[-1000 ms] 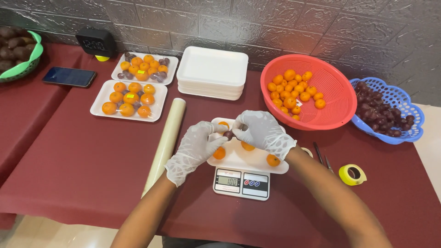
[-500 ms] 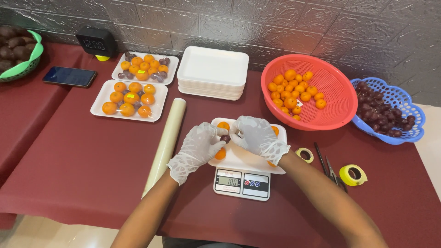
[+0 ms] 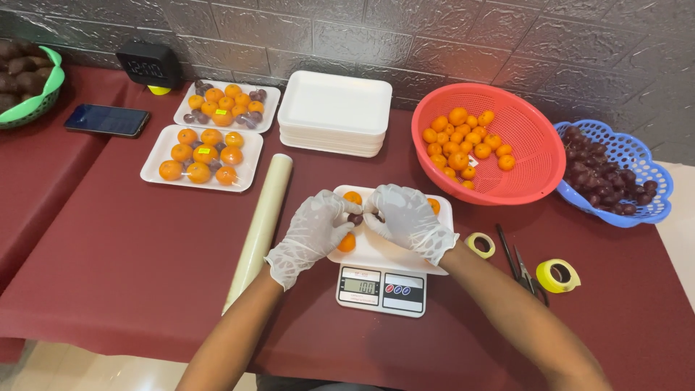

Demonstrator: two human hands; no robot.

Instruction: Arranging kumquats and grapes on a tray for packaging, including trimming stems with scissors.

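While both gloved hands meet over the white tray [image 3: 376, 253] on the scale [image 3: 381, 289], the left hand [image 3: 313, 233] and right hand [image 3: 407, 219] pinch one dark plum [image 3: 355, 218] among oranges [image 3: 347, 242], a film roll [image 3: 259, 228] just leftward.

A dark phone screen [image 3: 106, 119] lies far left; a black clock display [image 3: 148, 67] stands behind it; the scale's grey screen [image 3: 360, 284] sits centre front.

Hands [image 3: 362, 226] cover most of the white tray [image 3: 441, 217] and the fruit under them. Far left of the hands, the green basket [image 3: 32, 101] is cut by the frame edge; the scale [image 3: 381, 289] below them shows a display too small to read.
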